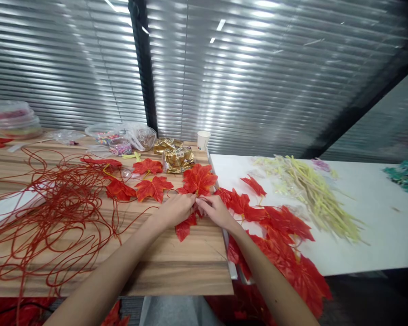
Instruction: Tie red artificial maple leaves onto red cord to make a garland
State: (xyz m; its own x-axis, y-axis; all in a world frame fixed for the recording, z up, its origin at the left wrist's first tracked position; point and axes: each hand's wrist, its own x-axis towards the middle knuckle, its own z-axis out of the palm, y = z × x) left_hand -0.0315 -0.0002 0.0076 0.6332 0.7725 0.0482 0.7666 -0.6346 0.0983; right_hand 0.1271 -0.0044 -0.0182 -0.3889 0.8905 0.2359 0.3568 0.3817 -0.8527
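Observation:
My left hand point(178, 208) and my right hand point(216, 211) meet near the wooden table's right edge, fingertips pinched together. Between them is a thin red cord point(139, 216) coming from the left, beside the stem of an artificial maple leaf garland point(275, 222). Just what each fingertip grips is partly hidden. One red maple leaf point(199, 179) lies right behind my fingers, and another leaf point(182, 229) pokes out below them. From my right hand the garland runs rightward and hangs over the table edge. Loose red leaves point(154, 188) lie left of my hands.
A large red cord tangle point(68, 203) covers the left of the wooden table point(177, 276). Behind stand gold packets point(178, 160), a paper cup point(203, 140), a bead tub point(120, 146) and plastic containers point(12, 118). Yellow stems point(316, 194) lie on the white table point(381, 235).

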